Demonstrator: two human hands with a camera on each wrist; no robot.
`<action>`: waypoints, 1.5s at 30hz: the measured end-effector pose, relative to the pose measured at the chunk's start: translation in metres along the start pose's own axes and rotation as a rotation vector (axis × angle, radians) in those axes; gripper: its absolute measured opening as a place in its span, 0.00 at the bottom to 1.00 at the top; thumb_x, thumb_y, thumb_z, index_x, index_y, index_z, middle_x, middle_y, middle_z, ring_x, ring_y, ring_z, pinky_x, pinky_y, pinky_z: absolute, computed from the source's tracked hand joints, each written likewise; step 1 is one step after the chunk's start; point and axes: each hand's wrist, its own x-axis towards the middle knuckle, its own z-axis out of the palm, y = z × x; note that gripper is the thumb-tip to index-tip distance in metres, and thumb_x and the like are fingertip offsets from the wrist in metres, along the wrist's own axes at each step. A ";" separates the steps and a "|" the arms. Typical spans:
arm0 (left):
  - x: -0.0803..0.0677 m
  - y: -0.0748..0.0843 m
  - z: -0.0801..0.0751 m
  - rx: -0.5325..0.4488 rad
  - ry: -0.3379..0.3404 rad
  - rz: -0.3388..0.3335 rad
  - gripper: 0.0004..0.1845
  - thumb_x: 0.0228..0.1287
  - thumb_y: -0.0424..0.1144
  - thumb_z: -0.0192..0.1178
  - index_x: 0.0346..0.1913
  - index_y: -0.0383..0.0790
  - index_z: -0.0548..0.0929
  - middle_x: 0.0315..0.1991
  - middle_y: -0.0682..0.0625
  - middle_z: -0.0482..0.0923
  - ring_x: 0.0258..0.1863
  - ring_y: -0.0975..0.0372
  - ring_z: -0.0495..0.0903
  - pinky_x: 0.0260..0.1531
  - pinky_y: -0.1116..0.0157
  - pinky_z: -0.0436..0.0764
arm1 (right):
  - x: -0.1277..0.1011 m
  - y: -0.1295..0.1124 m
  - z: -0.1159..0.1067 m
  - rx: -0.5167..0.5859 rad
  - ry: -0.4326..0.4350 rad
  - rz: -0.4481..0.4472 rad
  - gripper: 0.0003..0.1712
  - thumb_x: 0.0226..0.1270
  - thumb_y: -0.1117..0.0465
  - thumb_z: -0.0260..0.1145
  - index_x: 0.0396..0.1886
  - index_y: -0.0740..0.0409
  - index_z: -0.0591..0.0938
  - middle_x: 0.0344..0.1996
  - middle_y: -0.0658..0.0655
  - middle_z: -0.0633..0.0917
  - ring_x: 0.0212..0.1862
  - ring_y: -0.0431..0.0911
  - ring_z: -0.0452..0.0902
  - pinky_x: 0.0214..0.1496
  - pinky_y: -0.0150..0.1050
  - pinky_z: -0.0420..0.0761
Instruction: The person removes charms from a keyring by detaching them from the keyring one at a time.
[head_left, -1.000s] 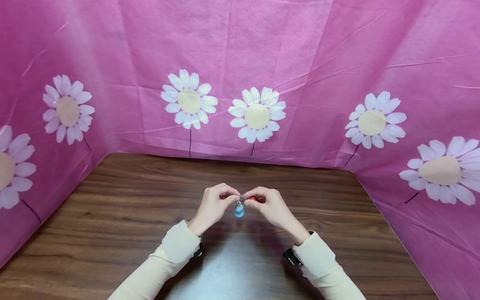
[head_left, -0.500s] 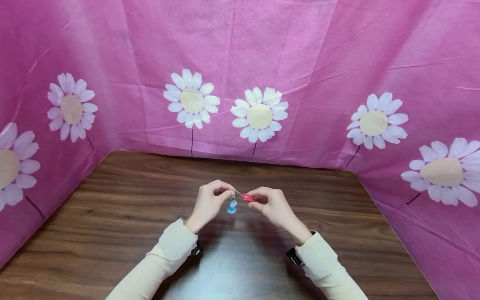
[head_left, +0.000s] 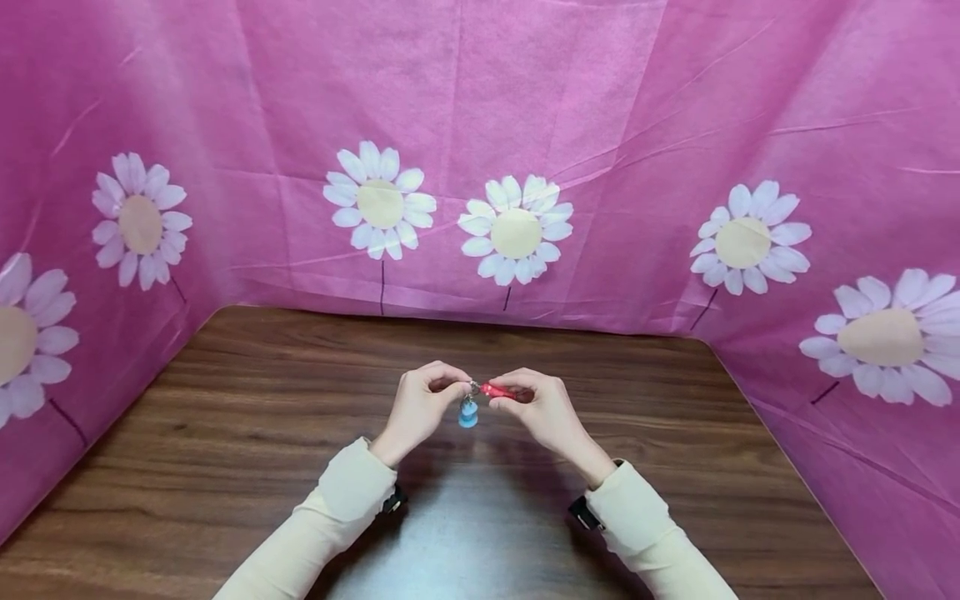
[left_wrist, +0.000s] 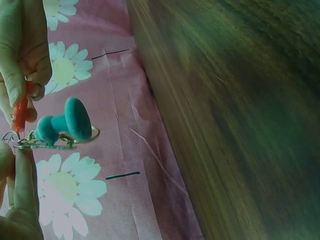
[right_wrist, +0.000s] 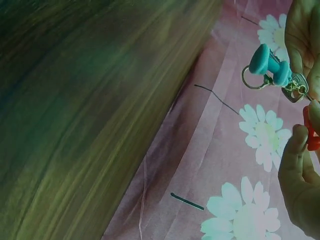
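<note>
Over the table, my left hand [head_left: 420, 412] pinches the metal links [head_left: 474, 387] of a keychain between thumb and forefinger. A light-blue charm [head_left: 468, 415], two rounded ends joined by a narrower neck, hangs below those fingertips. My right hand [head_left: 547, 417] grips a small red charm [head_left: 495, 390] with thumb and fingers, its tip right at the metal links. In the left wrist view the blue charm [left_wrist: 77, 120] sits beside a flat metal strip at the left fingertips. The right wrist view shows a gold ring [right_wrist: 251, 86] by the blue charm; fingers partly hide the red charm [right_wrist: 307, 122].
A brown wood-grain table [head_left: 300, 358] lies beneath both hands. Pink cloth [head_left: 600, 83] printed with white daisies encloses its back and sides. A dark wrist strap [head_left: 585, 512] shows under the right sleeve, and another [head_left: 393, 500] under the left.
The hands first drew slightly apart, then came a little closer again. More of the red charm shows than a second ago, and the blue charm hangs slightly farther left.
</note>
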 end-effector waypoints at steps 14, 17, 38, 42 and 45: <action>-0.004 -0.004 -0.008 -0.065 0.040 -0.018 0.03 0.52 0.26 0.63 0.31 0.28 0.83 0.29 0.38 0.82 0.25 0.68 0.77 0.27 0.76 0.75 | -0.002 -0.025 -0.005 0.054 -0.033 0.120 0.12 0.46 0.68 0.72 0.35 0.64 0.85 0.29 0.60 0.87 0.27 0.38 0.79 0.29 0.29 0.79; -0.004 -0.004 -0.009 -0.087 0.051 -0.022 0.03 0.52 0.26 0.63 0.31 0.28 0.83 0.29 0.37 0.82 0.25 0.70 0.77 0.27 0.76 0.74 | -0.002 -0.039 -0.008 0.056 -0.037 0.122 0.12 0.47 0.69 0.72 0.34 0.67 0.85 0.29 0.62 0.86 0.26 0.36 0.78 0.27 0.28 0.78; -0.010 0.007 -0.005 -0.042 0.101 -0.063 0.02 0.52 0.25 0.63 0.30 0.28 0.83 0.27 0.38 0.82 0.24 0.67 0.76 0.26 0.76 0.72 | -0.006 -0.043 -0.013 0.074 -0.052 0.144 0.12 0.47 0.69 0.72 0.35 0.66 0.85 0.29 0.62 0.86 0.27 0.38 0.78 0.28 0.28 0.78; -0.009 0.007 -0.003 -0.046 0.104 -0.058 0.02 0.52 0.25 0.63 0.30 0.28 0.83 0.27 0.38 0.82 0.24 0.66 0.76 0.25 0.77 0.71 | -0.007 -0.042 -0.015 0.074 -0.047 0.148 0.12 0.47 0.69 0.72 0.35 0.66 0.85 0.28 0.61 0.86 0.27 0.38 0.78 0.28 0.28 0.78; -0.008 0.007 -0.001 -0.040 0.105 -0.048 0.02 0.52 0.25 0.63 0.30 0.29 0.83 0.27 0.38 0.82 0.25 0.66 0.76 0.26 0.76 0.72 | -0.008 -0.041 -0.016 0.075 -0.045 0.151 0.12 0.47 0.69 0.72 0.35 0.66 0.85 0.29 0.61 0.86 0.27 0.38 0.79 0.28 0.28 0.79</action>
